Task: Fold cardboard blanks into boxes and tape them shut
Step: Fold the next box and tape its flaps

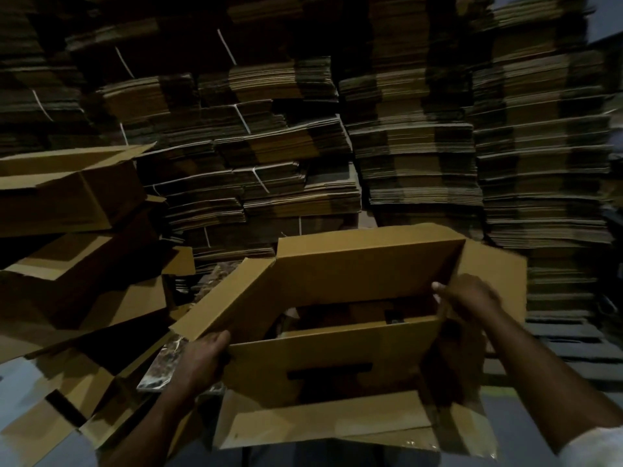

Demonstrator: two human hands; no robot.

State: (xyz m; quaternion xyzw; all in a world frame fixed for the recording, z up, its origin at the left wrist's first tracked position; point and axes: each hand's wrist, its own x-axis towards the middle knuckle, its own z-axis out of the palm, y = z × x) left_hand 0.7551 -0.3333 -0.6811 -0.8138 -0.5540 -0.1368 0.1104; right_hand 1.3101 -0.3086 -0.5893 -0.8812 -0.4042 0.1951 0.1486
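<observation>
Cardboard box (323, 358) is hanging in front of the person, before the stacked blanks (303, 146). The left hand (202, 358) is gripping its near-left corner and the right hand (468, 298) is gripping its right edge, probably squaring the walls for flap folding.

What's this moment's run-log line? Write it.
cardboard box: erected, flaps open | left hand: grips its left corner | right hand: grips its right corner | behind: stacked flat blanks

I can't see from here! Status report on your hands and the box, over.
Left hand grips box, near-left corner. Right hand grips its right corner. Flaps open. Folded boxes piled left.
</observation>
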